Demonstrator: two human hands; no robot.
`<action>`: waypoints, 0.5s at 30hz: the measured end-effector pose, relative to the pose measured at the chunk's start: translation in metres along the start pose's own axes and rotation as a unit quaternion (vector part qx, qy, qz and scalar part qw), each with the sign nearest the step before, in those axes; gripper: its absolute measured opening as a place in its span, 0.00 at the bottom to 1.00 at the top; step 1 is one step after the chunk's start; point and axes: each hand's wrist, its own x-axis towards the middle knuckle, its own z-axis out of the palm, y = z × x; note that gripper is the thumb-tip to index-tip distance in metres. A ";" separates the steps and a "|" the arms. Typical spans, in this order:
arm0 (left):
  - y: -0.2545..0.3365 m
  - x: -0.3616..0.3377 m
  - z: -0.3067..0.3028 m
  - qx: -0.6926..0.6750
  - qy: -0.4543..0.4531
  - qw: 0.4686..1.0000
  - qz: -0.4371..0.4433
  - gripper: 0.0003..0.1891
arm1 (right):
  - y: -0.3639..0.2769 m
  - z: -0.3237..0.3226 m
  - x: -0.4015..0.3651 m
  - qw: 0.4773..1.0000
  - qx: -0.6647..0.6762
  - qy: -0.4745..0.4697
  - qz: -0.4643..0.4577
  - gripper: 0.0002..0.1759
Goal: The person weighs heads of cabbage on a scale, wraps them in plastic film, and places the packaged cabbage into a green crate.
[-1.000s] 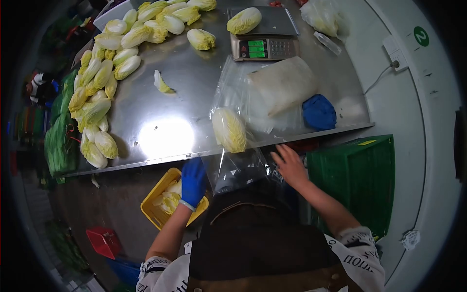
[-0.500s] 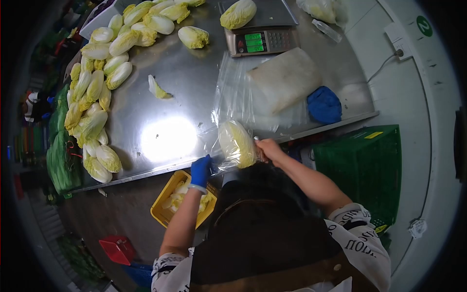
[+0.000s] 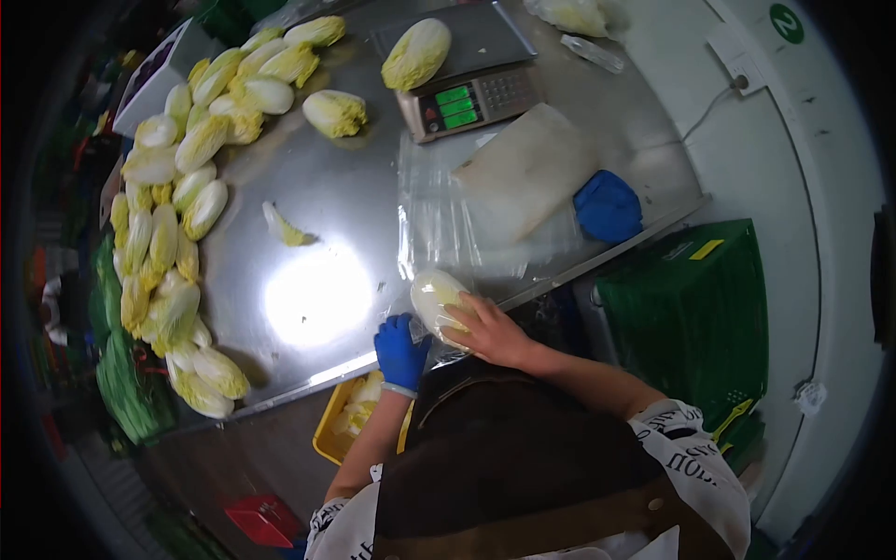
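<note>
Head view: the right hand grasps the bagged cabbage by the table's near edge. Whether the left hand, at its 7 o'clock, pinches film, I cannot tell; slick plastic could let it slip off.

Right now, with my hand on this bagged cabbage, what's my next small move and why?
I'd probably gather the loose plastic with your gloved left hand, keeping your right hand on the cabbage: the right lies spread over it near the table's front edge, and the left is right beside that plastic.
</note>
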 end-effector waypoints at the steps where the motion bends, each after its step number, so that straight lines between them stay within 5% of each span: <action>1: -0.004 0.008 -0.003 -0.038 0.011 0.997 0.064 0.31 | 0.001 -0.017 0.009 0.996 0.078 -0.007 0.047 0.38; 4: 0.000 0.056 -0.030 -0.097 -0.018 0.960 0.261 0.25 | 0.028 -0.038 0.019 0.881 0.376 0.056 0.282 0.34; 5: 0.012 0.076 -0.041 -0.507 -0.218 0.822 0.141 0.23 | 0.043 -0.043 0.017 0.817 0.469 0.075 0.327 0.31; 6: 0.022 0.080 -0.058 -0.563 -0.345 0.751 -0.017 0.24 | 0.054 -0.052 0.011 0.765 0.527 0.065 0.365 0.28; 8: 0.052 0.087 -0.073 -0.585 -0.408 0.700 -0.034 0.26 | 0.064 -0.081 -0.003 0.600 0.642 0.094 0.468 0.29; 9: 0.068 0.087 -0.070 -0.567 -0.382 0.726 0.075 0.29 | 0.068 -0.097 -0.017 0.515 0.712 0.113 0.464 0.31; 10: 0.091 0.082 -0.076 -0.481 -0.382 0.784 0.091 0.34 | 0.071 -0.113 -0.037 0.424 0.773 0.135 0.452 0.33; 11: 0.118 0.077 -0.078 -0.551 -0.351 0.755 0.047 0.34 | 0.074 -0.127 -0.055 0.330 0.825 0.156 0.432 0.35; 14: 0.214 0.048 -0.079 -0.712 -0.283 0.642 -0.033 0.36 | 0.066 -0.147 -0.100 0.431 0.747 0.320 0.393 0.45; 15: 0.245 0.034 -0.067 -0.672 -0.280 0.686 -0.014 0.35 | 0.053 -0.160 -0.112 0.632 0.592 0.326 0.378 0.40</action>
